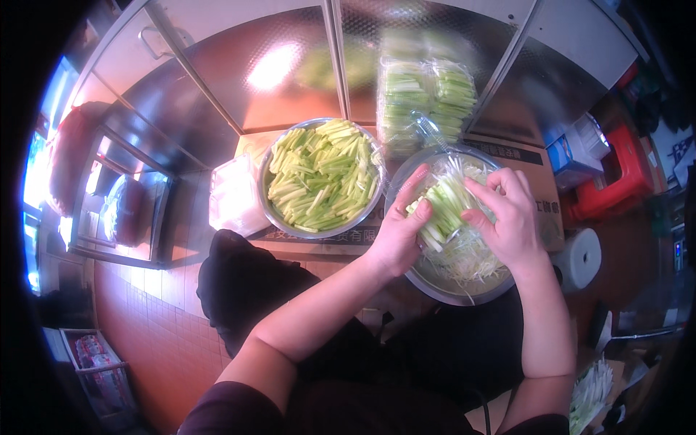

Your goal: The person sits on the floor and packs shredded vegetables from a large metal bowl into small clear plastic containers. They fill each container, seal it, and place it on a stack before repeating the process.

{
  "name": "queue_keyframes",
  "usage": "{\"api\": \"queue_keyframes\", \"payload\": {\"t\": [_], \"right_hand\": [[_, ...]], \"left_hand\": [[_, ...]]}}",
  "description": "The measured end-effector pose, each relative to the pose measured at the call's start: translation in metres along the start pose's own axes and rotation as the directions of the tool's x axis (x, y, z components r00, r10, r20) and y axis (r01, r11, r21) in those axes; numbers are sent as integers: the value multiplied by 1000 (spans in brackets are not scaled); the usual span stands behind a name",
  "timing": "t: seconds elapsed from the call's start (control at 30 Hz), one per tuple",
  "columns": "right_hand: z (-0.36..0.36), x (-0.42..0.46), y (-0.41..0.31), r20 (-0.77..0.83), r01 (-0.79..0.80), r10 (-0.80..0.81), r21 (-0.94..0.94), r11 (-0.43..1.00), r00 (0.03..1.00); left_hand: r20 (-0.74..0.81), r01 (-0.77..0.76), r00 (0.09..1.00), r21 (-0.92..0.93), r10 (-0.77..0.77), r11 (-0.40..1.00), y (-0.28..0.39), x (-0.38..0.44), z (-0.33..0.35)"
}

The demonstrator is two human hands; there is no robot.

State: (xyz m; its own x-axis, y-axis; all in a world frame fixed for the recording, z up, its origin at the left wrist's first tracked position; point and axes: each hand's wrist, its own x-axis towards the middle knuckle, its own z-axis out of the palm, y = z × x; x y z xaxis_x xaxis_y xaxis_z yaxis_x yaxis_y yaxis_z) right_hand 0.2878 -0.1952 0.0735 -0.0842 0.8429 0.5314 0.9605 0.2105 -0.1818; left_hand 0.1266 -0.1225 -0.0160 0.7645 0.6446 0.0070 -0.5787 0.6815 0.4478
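Observation:
My left hand (405, 228) holds a bundle of cut green and white vegetable sticks (446, 204) above a metal bowl (472, 298) of pale shreds (470, 258). My right hand (503, 215) is at the bundle's right side, fingers bent, with thumb and forefinger near the white shreds on it; whether it grips any cannot be told. Left of this bowl stands another metal bowl (296, 231), heaped with cut celery-like sticks (323, 174). Behind the bowls, clear plastic packs (427, 98) filled with similar sticks stand stacked.
Cardboard (549, 217) lies under the bowls. White trays (234, 190) are stacked at the left. At the right are a red plastic stool (625, 168) and a white roll (584, 258). Steel cabinet doors (283, 81) rise behind.

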Motion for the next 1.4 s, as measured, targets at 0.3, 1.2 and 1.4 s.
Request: {"api": "queue_keyframes", "payload": {"t": [0.3, 1.2, 1.4], "right_hand": [[5, -12, 40, -53, -367, 464, 535, 761, 884], [-14, 6, 39, 639, -760, 450, 361, 540, 624], [20, 16, 30, 452, -683, 512, 468, 560, 730]], "left_hand": [[-10, -36, 999, 25, 37, 999, 14, 0, -1], [-88, 15, 996, 289, 11, 957, -1, -7, -17], [-66, 82, 995, 185, -71, 979, -13, -7, -14]]}}
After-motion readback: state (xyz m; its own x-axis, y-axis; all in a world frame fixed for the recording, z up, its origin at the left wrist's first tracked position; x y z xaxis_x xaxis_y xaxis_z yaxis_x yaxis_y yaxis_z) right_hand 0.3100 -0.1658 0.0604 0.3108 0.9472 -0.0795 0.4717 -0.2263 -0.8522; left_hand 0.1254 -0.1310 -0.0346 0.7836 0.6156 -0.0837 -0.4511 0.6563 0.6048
